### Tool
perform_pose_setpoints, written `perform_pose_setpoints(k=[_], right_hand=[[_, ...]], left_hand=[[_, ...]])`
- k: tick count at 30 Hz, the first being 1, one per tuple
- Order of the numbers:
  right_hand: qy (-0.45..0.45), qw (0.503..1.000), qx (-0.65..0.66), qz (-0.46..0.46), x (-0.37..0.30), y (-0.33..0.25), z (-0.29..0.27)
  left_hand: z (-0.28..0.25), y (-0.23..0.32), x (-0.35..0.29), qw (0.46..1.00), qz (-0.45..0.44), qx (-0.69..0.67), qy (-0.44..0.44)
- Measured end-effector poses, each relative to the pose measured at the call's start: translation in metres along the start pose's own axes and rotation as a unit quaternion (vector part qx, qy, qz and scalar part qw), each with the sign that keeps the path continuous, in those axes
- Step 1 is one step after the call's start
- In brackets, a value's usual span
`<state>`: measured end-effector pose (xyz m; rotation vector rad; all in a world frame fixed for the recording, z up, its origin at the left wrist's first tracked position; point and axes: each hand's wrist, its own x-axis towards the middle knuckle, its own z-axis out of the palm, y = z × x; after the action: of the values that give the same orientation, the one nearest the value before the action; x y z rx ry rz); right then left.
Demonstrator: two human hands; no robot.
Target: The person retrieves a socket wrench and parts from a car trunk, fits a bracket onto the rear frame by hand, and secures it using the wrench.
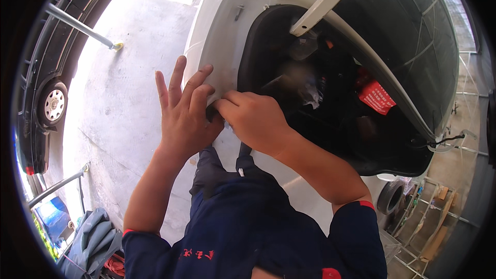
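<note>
My left hand point(188, 108) and my right hand point(258, 119) meet in front of me, beside the pale rear edge of a white car body point(227, 41). Between them is a small dark piece point(211, 112), mostly covered by fingers, so its kind cannot be made out. The left thumb and index finger pinch it while the other left fingers fan out. My right fingers are curled, with thumb and fingertips pressed at the same piece. Just right of the hands opens the car's black-lined trunk point(274, 26).
Inside the trunk lie a red packet point(377, 97) and crumpled clear plastic point(311, 93). A white lid arm point(330, 0) and the raised lid point(403, 31) overhang the right. A black car point(44, 72) and metal poles point(82, 26) stand left. A tire point(391, 196) sits lower right.
</note>
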<state>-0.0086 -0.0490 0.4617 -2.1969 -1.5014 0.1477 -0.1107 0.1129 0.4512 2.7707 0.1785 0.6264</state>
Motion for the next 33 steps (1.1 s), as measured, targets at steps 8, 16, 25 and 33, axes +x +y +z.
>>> perform_pose_setpoints(k=[8, 16, 25, 33], right_hand=[[0.055, 0.998, -0.039, -0.003, -0.004, -0.007, 0.003], [0.069, 0.996, -0.033, 0.049, -0.003, -0.015, 0.011], [0.018, 0.993, 0.029, 0.111, 0.005, -0.019, 0.003], [-0.015, 0.993, 0.043, 0.109, 0.01, -0.01, -0.002]], left_hand=[[-0.004, -0.026, 0.006, 0.997, 0.064, -0.032, -0.025], [-0.004, -0.046, 0.004, 0.988, 0.102, -0.094, -0.062], [0.012, -0.043, -0.022, 0.99, 0.106, -0.086, 0.032], [0.016, -0.031, -0.037, 0.992, 0.083, -0.039, 0.082]])
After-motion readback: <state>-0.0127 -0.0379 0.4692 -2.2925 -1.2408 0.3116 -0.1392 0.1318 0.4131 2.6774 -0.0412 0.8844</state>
